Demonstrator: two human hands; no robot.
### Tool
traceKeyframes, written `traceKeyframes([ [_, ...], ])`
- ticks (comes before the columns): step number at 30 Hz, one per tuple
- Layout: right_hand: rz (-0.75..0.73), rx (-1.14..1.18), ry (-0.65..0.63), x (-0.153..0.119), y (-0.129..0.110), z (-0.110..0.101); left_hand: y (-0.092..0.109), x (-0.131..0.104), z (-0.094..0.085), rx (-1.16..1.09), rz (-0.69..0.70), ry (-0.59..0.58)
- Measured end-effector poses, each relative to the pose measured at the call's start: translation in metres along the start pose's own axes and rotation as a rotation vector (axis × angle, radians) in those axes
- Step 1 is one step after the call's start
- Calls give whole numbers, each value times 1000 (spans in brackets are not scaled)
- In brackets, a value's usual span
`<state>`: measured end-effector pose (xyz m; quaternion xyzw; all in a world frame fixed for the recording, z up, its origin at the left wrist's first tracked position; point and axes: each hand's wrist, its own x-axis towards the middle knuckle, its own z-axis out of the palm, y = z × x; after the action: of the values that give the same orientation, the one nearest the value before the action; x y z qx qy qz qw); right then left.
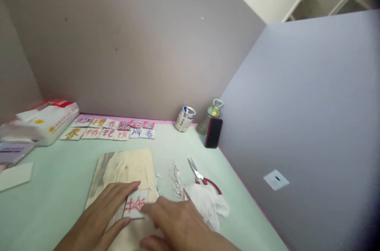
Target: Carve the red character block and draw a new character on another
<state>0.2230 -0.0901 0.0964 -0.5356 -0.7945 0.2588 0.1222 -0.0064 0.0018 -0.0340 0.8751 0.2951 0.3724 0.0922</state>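
Note:
A small white card (pixel 137 202) with red brush-like characters lies on a pale wooden board (pixel 127 168). At the card's left side is my left hand (pixel 102 211), its thumb and fingers spread apart with the fingertips along the card's edges. My right hand (pixel 175 217) is at the card's right edge, index finger bent over it and the other fingers curled; whether it holds anything is hidden. Just right of the board lie grey-white scraps (pixel 177 179), and a crumpled white tissue (pixel 208 203) sits beside my right hand.
Red-handled scissors (pixel 199 175) lie open on the right. Behind stand a jar of pens (pixel 184 119), a bottle (pixel 204 122) and a phone (pixel 213 133) against the wall. Two rows of character cards (pixel 108 134) are at the back left, near a tissue pack (pixel 49 122).

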Motion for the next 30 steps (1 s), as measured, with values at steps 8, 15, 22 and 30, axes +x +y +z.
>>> traceKeyframes([
  [8, 268, 61, -36, 6, 33, 6, 3, 5, -9, 23, 4, -100],
  [15, 270, 259, 42, -3, 47, 1, 9, 4, -12, 26, -57, -150],
  [22, 258, 36, -19, -2, 50, 12, 10, 11, -12, 65, -21, -130],
  [30, 292, -119, 170, -1, 54, 12, 14, 18, -14, 104, -15, -125],
])
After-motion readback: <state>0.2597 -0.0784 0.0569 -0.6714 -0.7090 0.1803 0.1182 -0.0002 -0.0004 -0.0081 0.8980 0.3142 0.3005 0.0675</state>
